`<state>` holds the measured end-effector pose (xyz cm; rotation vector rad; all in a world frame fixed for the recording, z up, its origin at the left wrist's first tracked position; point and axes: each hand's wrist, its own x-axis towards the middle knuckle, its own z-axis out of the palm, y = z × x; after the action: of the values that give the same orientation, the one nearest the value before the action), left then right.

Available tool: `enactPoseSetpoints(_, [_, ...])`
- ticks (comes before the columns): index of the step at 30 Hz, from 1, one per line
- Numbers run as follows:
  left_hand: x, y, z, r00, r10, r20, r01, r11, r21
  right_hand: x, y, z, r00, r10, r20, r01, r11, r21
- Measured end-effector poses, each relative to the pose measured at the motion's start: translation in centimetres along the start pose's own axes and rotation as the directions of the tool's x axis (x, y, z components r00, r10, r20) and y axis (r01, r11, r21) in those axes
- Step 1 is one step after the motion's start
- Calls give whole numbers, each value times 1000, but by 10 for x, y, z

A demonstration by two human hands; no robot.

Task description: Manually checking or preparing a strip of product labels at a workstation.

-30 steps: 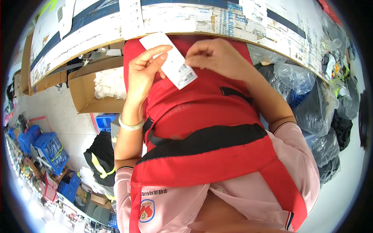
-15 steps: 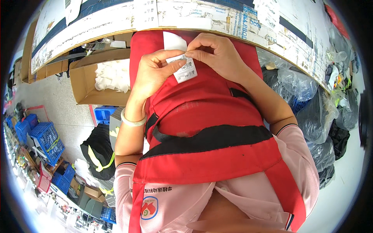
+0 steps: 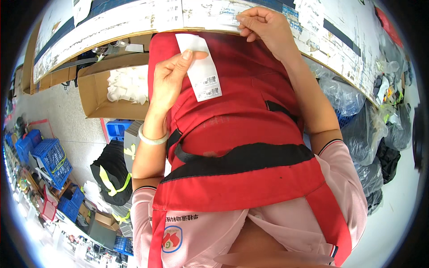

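My left hand (image 3: pixel 172 73) pinches a white strip of barcode labels (image 3: pixel 206 78) between thumb and fingers. The strip's upper part is blank, and printed barcodes show toward its lower end, which hangs over my red apron (image 3: pixel 241 111). Farther off and to the right, my right hand (image 3: pixel 266 29) is at the near edge of the worktable. Its thumb and forefinger are pinched together at the end of a small pale label (image 3: pixel 229 18), which is hard to tell from the white tabletop. The other fingers of that hand are curled.
The worn white worktable (image 3: pixel 120 20) runs across the far side. Below it on the left, a cardboard box (image 3: pixel 96 96) contains white paper scraps (image 3: pixel 127 85). Blue plastic crates (image 3: pixel 52 163) and a black bundle (image 3: pixel 111 172) stand at left; clear plastic bags (image 3: pixel 366 129) lie at right.
My right hand has moved away from the strip, up and right to the table edge, with a small label at its fingertips. The left hand still holds the strip, now more fully in sight.
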<state>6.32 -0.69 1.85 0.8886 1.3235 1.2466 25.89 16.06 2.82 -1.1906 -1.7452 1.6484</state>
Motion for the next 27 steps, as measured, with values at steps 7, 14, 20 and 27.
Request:
enactPoseSetpoints(7, [-3,2,-2,997,-77,-10,77,997,-13,6,5,1,996,68,63,-68,998,-2])
enactPoseSetpoints(14, [-3,-1,-1,998,-55,-7,55,998,-3,7,9,3,996,49,69,-49,999,-11])
enactPoseSetpoints(20, [-3,-3,0,997,-79,-1,79,997,-12,7,1,3,993,100,63,-102,994,31])
enactPoseSetpoints(27, [-3,-6,0,996,-85,9,86,995,-53,8,-1,3,993,91,73,-92,996,9])
